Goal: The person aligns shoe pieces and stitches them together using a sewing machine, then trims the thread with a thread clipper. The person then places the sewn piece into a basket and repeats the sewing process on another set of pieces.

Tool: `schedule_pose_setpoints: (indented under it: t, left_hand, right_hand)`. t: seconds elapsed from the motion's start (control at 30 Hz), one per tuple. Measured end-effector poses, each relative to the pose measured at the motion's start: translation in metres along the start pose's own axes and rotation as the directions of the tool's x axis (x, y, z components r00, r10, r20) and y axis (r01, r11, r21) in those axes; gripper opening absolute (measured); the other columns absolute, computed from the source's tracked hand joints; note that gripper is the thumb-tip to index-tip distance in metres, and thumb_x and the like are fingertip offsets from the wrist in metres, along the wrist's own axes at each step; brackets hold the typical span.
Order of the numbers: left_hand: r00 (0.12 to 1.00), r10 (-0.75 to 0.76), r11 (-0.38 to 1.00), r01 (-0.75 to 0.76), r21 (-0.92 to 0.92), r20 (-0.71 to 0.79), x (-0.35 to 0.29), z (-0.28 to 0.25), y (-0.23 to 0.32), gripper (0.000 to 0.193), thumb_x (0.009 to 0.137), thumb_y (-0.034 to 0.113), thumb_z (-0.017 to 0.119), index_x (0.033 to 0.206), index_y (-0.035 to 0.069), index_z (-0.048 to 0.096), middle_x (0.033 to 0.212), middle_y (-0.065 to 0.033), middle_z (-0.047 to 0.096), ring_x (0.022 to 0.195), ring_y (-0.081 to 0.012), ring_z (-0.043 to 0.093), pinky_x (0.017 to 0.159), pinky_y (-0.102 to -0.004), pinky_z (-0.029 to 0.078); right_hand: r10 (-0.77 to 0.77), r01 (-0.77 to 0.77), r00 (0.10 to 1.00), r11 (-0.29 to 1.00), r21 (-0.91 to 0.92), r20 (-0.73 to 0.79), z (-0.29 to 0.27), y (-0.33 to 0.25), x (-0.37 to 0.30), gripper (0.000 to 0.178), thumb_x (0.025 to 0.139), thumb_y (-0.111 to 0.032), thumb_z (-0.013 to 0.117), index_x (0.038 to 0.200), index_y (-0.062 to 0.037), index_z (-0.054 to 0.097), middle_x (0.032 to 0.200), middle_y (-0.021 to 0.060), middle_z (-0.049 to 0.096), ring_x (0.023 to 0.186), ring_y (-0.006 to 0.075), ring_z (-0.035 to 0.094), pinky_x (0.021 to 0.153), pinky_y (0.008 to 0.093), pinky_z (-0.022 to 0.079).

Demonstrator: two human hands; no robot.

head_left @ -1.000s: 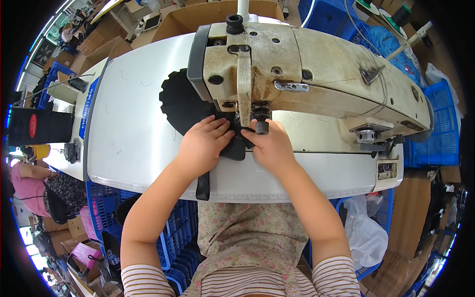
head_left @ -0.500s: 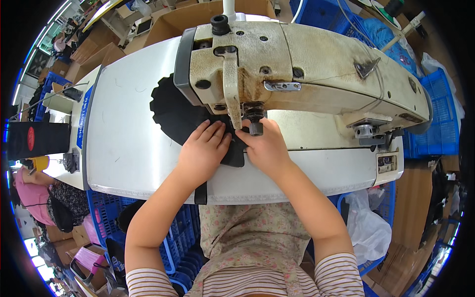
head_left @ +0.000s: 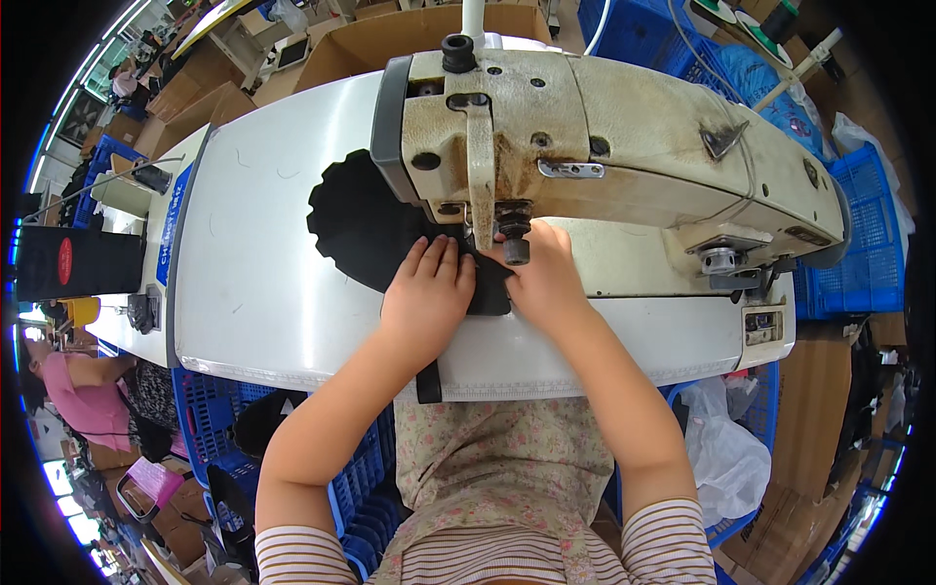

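My left hand (head_left: 426,302) lies flat, palm down, its fingers extended close beside one another on a black fabric piece (head_left: 353,226). My right hand (head_left: 548,281) is just across from it, thumb toward the piece; its fingertips are partly hidden behind a dark knob (head_left: 515,251), so I cannot tell whether they pinch the fabric. The piece lies on the white tabletop (head_left: 258,224), partly under the head of the cream sewing machine (head_left: 634,127), its notched, rounded edge showing to the left and a darker end reaching between my hands. A black strip (head_left: 429,383) hangs over the table's front edge, below my left wrist. Beneath the tabletop on my right, whitish plastic (head_left: 723,453) sits in a blue crate. Farther out, a person in pink (head_left: 90,400) is off to my left.
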State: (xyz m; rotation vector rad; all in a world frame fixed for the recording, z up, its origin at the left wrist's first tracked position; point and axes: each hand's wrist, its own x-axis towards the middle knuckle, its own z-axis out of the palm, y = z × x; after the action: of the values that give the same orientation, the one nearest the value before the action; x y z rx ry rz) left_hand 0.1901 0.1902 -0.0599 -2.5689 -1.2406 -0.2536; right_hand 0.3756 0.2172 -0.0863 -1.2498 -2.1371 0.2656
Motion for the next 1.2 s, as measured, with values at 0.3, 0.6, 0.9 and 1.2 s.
schedule_pose_setpoints:
  t: [0.3, 0.6, 0.9, 1.2]
  left_hand:
    - [0.991, -0.124, 0.982, 0.131, 0.137, -0.053, 0.013, 0.012, 0.023, 0.032, 0.078, 0.013, 0.058, 0.106, -0.002, 0.062, 0.11, -0.023, 0.065, 0.103, -0.033, 0.064, 0.097, -0.0437, 0.048]
    - [0.983, -0.171, 0.974, 0.179, 0.137, -0.071, 0.019, 0.01, 0.029, 0.031, 0.08, 0.012, 0.056, 0.107, -0.003, 0.061, 0.108, -0.0227, 0.066, 0.104, -0.033, 0.063, 0.098, -0.0442, 0.047]
    - [0.984, -0.17, 0.971, 0.175, 0.163, -0.05, 0.016, 0.01, 0.033, 0.03, 0.078, 0.013, 0.059, 0.1, -0.006, 0.062, 0.103, -0.0235, 0.067, 0.104, -0.0345, 0.063, 0.097, -0.0448, 0.047]
    - [0.982, -0.183, 0.972, 0.188, 0.14, -0.05, 0.017, 0.009, 0.028, 0.029, 0.079, 0.014, 0.058, 0.1, -0.005, 0.062, 0.104, -0.0223, 0.067, 0.105, -0.034, 0.063, 0.098, -0.0444, 0.046]
  right_hand:
    - [-0.017, 0.01, 0.999, 0.988, 0.151, 0.046, -0.019, 0.011, 0.016, 0.022, 0.065, 0.006, 0.058, 0.083, -0.0028, 0.067, 0.086, 0.0108, 0.064, 0.088, 0.0315, 0.061, 0.078, 0.0417, 0.048]
    - [-0.043, 0.036, 0.998, 0.984, 0.173, 0.036, -0.016, 0.023, 0.018, 0.023, 0.064, 0.007, 0.058, 0.084, -0.0015, 0.067, 0.084, 0.0127, 0.065, 0.08, 0.0349, 0.062, 0.071, 0.0424, 0.05]
    - [-0.071, 0.07, 0.997, 0.985, 0.156, 0.001, -0.012, 0.026, 0.015, 0.027, 0.065, 0.008, 0.058, 0.087, -0.0028, 0.069, 0.092, 0.0138, 0.067, 0.084, 0.0356, 0.062, 0.075, 0.0433, 0.05]
    - [-0.024, 0.017, 0.999, 0.986, 0.166, 0.041, -0.008, 0.026, 0.016, 0.028, 0.067, 0.007, 0.057, 0.088, -0.0044, 0.07, 0.095, 0.0124, 0.068, 0.091, 0.0343, 0.063, 0.08, 0.0425, 0.049]
